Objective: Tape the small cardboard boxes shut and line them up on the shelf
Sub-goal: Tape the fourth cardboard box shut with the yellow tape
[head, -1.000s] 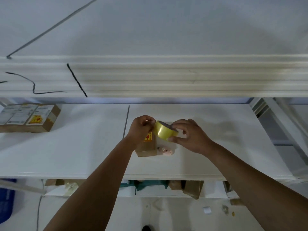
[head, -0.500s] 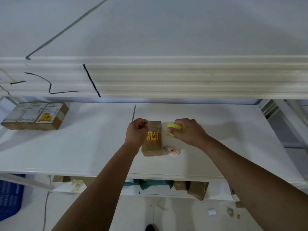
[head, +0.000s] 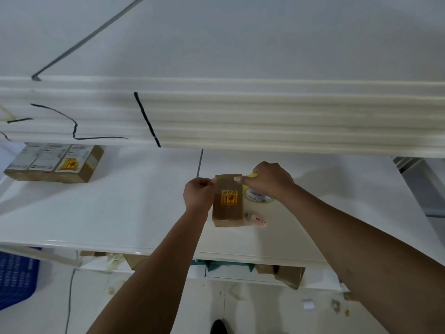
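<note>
A small brown cardboard box (head: 227, 213) with a yellow and red sticker lies on the white shelf (head: 120, 213), near its middle. My left hand (head: 198, 195) sits at the box's left side and pinches the tape end at its far left corner. My right hand (head: 269, 180) grips the yellow tape roll (head: 257, 197), held just right of the box, with the thumb reaching over the box's far edge. A row of taped boxes (head: 55, 162) lies at the shelf's far left.
A small pinkish tool (head: 256, 219) lies on the shelf just right of the box. A thick white upper shelf (head: 240, 116) overhangs close above my hands. Below the shelf edge are cardboard pieces (head: 286, 273) and a blue crate (head: 16, 278) at the left.
The tape roll has come down from above the box to its right side, and my right hand has stretched away from my left across the box's far end.
</note>
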Motion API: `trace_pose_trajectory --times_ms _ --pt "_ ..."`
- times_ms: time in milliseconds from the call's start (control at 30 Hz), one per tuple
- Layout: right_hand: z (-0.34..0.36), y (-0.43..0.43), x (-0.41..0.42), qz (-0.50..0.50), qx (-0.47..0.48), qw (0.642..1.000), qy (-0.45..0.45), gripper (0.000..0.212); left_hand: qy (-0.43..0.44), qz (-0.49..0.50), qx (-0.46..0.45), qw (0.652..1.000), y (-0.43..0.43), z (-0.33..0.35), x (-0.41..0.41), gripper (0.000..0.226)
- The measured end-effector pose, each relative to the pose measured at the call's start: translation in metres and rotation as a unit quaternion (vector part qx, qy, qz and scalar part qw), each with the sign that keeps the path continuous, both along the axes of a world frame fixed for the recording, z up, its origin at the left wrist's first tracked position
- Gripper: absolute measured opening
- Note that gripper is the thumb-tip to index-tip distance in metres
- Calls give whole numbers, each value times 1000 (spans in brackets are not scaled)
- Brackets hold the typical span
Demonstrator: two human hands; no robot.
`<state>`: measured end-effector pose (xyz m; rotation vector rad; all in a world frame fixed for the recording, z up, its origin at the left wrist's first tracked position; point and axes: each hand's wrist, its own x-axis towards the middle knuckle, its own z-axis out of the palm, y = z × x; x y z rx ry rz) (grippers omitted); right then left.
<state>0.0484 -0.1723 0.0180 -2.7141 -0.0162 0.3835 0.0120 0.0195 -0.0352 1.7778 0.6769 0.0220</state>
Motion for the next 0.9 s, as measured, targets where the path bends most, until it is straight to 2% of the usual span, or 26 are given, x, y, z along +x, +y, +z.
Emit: trace_pose_trajectory --times_ms 133,333,533,633,700,800,900 --pt "-2 11 14 25 -64 997 23 67 16 13 35 999 -3 -8 9 16" --pt "0 21 22 39 -121 985 115 78 20 -1 75 997 -3 -15 15 15" --pt "-7 24 27 -47 -3 967 252 84 17 -15 137 990 -8 -18 14 11" --pt "-18 23 27 -45 -27 974 221 75 18 -49 185 981 -11 -19 14 11" --pt "-25 20 25 -33 -70 979 186 79 29 -64 185 980 -13 -20 15 13" --pt "-28 16 23 -4 -108 980 165 87 55 -50 131 989 -9 -24 15 27" --pt "-24 15 21 7 -107 983 150 83 70 -18 66 995 -4 -35 11 29"
